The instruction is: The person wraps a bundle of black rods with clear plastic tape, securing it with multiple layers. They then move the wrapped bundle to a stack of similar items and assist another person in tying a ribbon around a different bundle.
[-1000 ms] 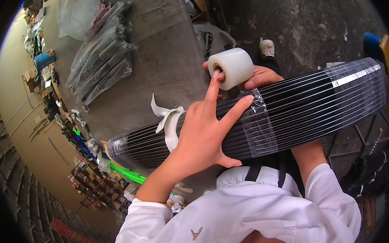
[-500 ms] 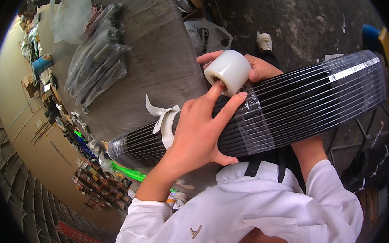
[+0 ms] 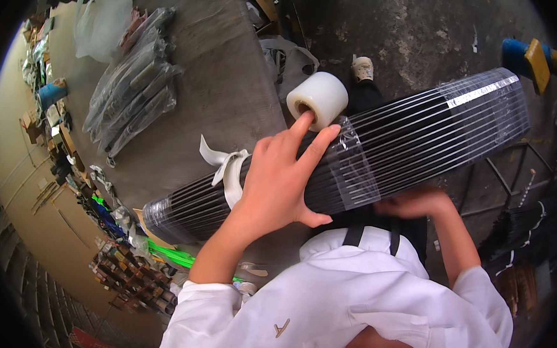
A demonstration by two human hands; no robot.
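Note:
A long bundle of thin black rods (image 3: 410, 131) lies slantwise before me, with bands of clear film around its middle and both ends. My left hand (image 3: 278, 174) rests across it with spread fingers, one pushed into the core of a roll of clear stretch film (image 3: 326, 96) and another beside it on the film band. The roll sits against the bundle's far edge. A white strap (image 3: 233, 180) is tied around the rods left of this hand. Beneath the bundle's near side, my right hand (image 3: 414, 202) is blurred and its fingers are partly hidden.
Clear-wrapped dark packages (image 3: 135, 77) and a plastic bag (image 3: 104, 28) lie on the grey table (image 3: 219, 82). Another bag (image 3: 290, 55) hangs by the table's edge. A blue and yellow object (image 3: 533, 59) stands beyond the bundle's right end. Metal bars (image 3: 502, 176) lie below right.
My right hand has left the film roll and moved to the bundle's near underside. My left finger stays in the roll's core. The bundle and roll appear shifted slightly left.

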